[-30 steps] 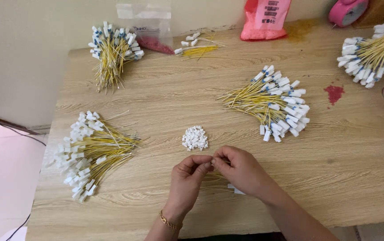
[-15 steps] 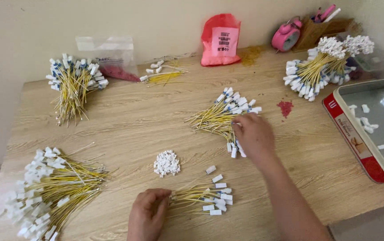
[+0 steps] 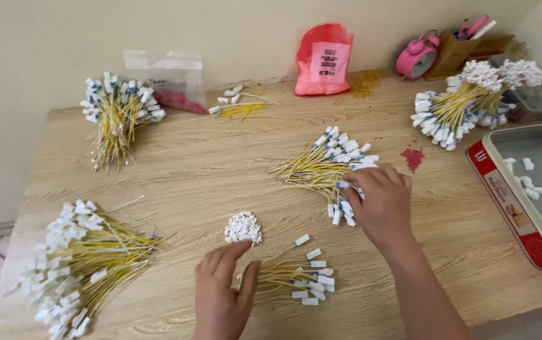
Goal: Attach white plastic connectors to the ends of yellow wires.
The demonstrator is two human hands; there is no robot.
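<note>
We look down on a pale wood-grain tabletop (image 3: 189,170). At lower left lies a big sheaf of thin yellow wires with white plastic end plugs (image 3: 76,264); in the middle, a fan of yellow wires with blue-and-white plugs (image 3: 321,165). Our right hand (image 3: 378,201) rests on that fan's near end, fingers curled onto the plugs; whether it pinches one we cannot tell. Our left hand (image 3: 223,289), fingers loosely spread, touches a small bunch of yellow wires with white plugs (image 3: 296,276) at lower centre. A little heap of loose white plugs (image 3: 242,228) sits just above. Judging by the piles, many wires remain to be handled.
</note>
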